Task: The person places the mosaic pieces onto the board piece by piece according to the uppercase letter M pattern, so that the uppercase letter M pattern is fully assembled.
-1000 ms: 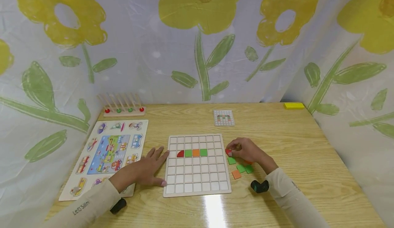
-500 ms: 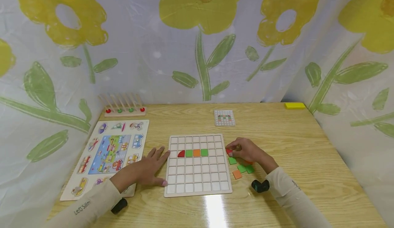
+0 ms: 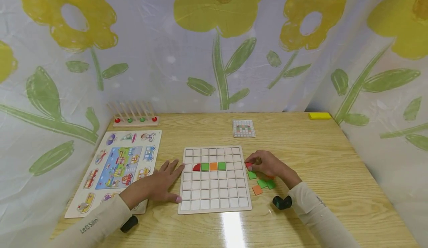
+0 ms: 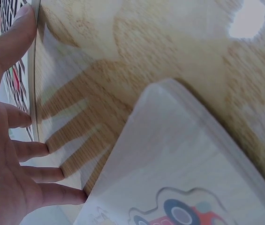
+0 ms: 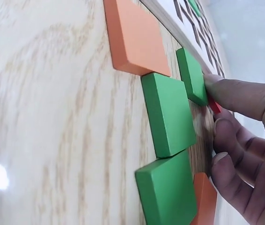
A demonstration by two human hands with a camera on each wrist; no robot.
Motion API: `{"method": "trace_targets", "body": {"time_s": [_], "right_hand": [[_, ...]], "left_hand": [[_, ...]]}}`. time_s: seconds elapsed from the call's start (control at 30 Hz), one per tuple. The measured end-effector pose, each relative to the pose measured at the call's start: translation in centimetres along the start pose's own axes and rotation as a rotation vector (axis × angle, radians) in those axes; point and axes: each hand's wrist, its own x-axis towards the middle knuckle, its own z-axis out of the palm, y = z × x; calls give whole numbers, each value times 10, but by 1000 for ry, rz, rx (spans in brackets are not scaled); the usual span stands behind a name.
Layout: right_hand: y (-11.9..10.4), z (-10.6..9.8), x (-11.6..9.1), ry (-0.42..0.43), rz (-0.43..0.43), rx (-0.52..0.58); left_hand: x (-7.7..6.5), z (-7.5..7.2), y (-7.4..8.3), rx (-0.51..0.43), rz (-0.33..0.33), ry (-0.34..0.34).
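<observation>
Pinched between thumb and fingers of my right hand (image 3: 265, 161) is a red piece (image 3: 247, 164), just off the right edge of the white grid board (image 3: 214, 194). My left hand (image 3: 164, 183) lies with fingers spread at the board's left edge. One row of the board carries a red quarter-circle (image 3: 197, 167), a green square (image 3: 205, 166), an orange square (image 3: 213, 166) and a second green square (image 3: 221, 166). Below my right hand lie loose green tiles (image 5: 170, 115) and an orange tile (image 5: 137, 40). Another orange tile (image 5: 204, 199) is partly hidden behind a green one.
A picture puzzle board (image 3: 155, 166) lies left, partly under my left forearm. Behind it stands a peg rack (image 3: 135, 122) with red and green beads. A small pattern card (image 3: 243, 128) lies beyond the grid board. A yellow block (image 3: 319, 115) sits at the far right corner.
Both hands keep the same places, and the tiles stay where they were. The head view shifts only very slightly.
</observation>
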Motion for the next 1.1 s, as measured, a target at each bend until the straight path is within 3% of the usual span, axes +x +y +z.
{"method": "trace_targets", "body": {"time_s": [0.5, 1.1], "right_hand": [[-1, 2, -1, -64, -36, 49], [-8, -7, -7, -16, -61, 112]], "left_hand": [[2, 3, -4, -3, -3, -20], [4, 0, -1, -17, -36, -35]]}}
